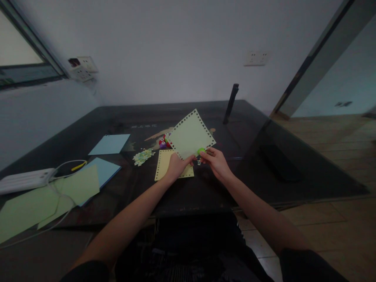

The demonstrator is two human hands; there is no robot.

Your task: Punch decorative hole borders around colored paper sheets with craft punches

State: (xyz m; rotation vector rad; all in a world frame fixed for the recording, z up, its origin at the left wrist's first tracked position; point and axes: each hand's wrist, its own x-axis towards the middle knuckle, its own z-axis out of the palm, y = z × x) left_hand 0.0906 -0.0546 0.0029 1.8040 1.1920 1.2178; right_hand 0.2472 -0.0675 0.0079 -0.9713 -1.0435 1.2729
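Note:
My left hand (176, 166) pinches the lower corner of a pale green sheet of paper (190, 135), raised and turned like a diamond. Small punched holes run along the sheet's edges. In my right hand (216, 162) is a small bright green craft punch (201, 150), set at the sheet's lower right edge. A yellow sheet (162, 164) with a punched border lies on the table under my left hand. A few paper bits (199, 161) lie below the punch. Behind the raised sheet, partly hidden, sit red and purple craft punches (163, 143).
A heap of punched paper bits (143, 156) lies left of the yellow sheet. Further left are blue sheets (110, 144), green sheets (73, 188) and a white power strip (26, 180) with a cable. A black upright object (231, 103) stands at the back; a dark flat object (280, 162) lies right.

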